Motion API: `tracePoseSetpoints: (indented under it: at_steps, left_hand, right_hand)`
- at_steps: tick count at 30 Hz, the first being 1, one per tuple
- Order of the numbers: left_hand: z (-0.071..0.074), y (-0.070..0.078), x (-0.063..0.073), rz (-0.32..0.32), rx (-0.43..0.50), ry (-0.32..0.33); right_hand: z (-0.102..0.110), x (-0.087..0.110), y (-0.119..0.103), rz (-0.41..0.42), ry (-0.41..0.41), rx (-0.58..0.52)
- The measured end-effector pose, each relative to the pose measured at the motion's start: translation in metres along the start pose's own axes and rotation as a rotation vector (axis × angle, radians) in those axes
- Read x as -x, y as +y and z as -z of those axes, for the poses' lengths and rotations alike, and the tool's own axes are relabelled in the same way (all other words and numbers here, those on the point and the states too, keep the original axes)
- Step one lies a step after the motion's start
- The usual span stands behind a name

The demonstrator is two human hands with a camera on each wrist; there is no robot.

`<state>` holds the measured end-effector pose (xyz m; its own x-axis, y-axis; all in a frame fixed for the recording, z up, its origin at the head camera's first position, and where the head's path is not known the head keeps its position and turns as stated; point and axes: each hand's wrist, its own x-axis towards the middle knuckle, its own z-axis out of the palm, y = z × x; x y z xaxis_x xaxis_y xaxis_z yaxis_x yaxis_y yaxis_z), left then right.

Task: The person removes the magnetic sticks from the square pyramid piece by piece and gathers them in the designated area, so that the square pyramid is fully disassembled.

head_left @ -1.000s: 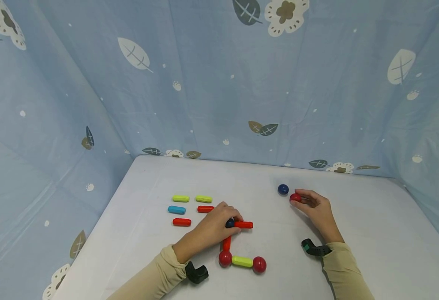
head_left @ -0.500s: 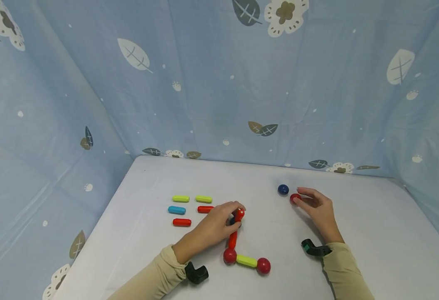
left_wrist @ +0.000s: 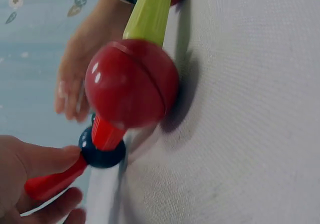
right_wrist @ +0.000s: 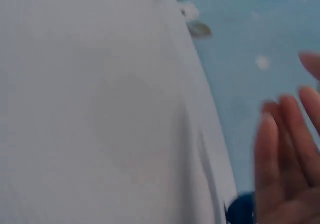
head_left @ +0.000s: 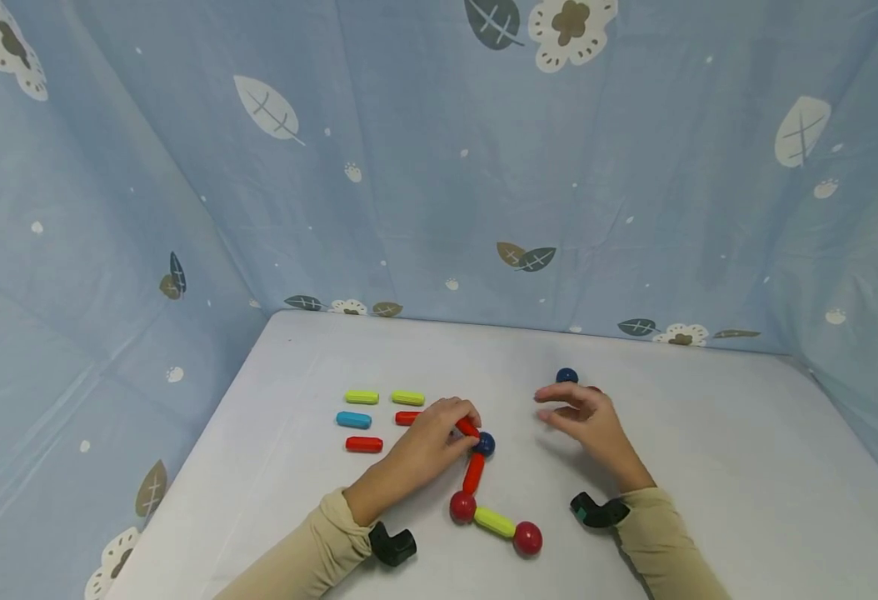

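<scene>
"How was the left grip (head_left: 426,443) set?"

"Its forearm slanted in from the near left, and the thumb and fingers were curled about a short, glossy red rod (head_left: 467,427), pinching it. The rod's far end met a glossy dark blue ball (head_left: 486,444) just right of that grip."

"What ran on from the ball?"

"A second red rod (head_left: 473,473), coming down the near side of the left grip to a large, glossy red ball (head_left: 463,507). From there a lime-green connecting rod (head_left: 495,522) led farther right to another red ball (head_left: 527,538)."

"And the right grip (head_left: 592,423)?"

"Raised a little, reaching in from the near right. Thumb and forefinger stood well apart, and I saw nothing between them. Another dark blue ball (head_left: 567,376) sat just beyond its fingers."

"The surface?"

"A white-covered bench (head_left: 746,433). Left of the left grip lay a loose red rod (head_left: 364,445) and a light blue rod (head_left: 353,419); beyond it, a loose lime-green rod (head_left: 361,397) and its twin (head_left: 407,398). One more red rod (head_left: 406,418) was partly hidden behind that hand."

"The room?"

"Pale blue cloth (head_left: 409,183), printed with leaves and flowers, rose beyond both grips and along the sides."
</scene>
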<state>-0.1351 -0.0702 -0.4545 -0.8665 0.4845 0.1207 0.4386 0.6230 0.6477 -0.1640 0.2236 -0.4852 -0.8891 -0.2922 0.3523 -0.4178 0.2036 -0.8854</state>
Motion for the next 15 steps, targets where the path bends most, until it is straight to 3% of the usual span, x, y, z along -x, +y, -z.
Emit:
tracePoseSetpoints:
  at_steps: [3,6,11,15]
  left_hand:
    - [-0.001,-0.001,0.000,0.017,-0.045,0.009]
    - [-0.001,-0.001,0.000,0.026,-0.074,0.011]
    - [-0.002,-0.001,0.001,0.019,-0.106,0.016]
    - [-0.002,-0.002,0.002,0.009,-0.143,0.006]
  right_hand:
    - [-0.014,0.000,-0.002,-0.075,-0.163,-0.028]
    - [-0.025,0.001,-0.004,-0.124,-0.253,-0.026]
    - [-0.036,0.001,-0.005,-0.135,-0.346,0.007]
    - [-0.042,0.002,-0.005,-0.134,-0.368,0.029]
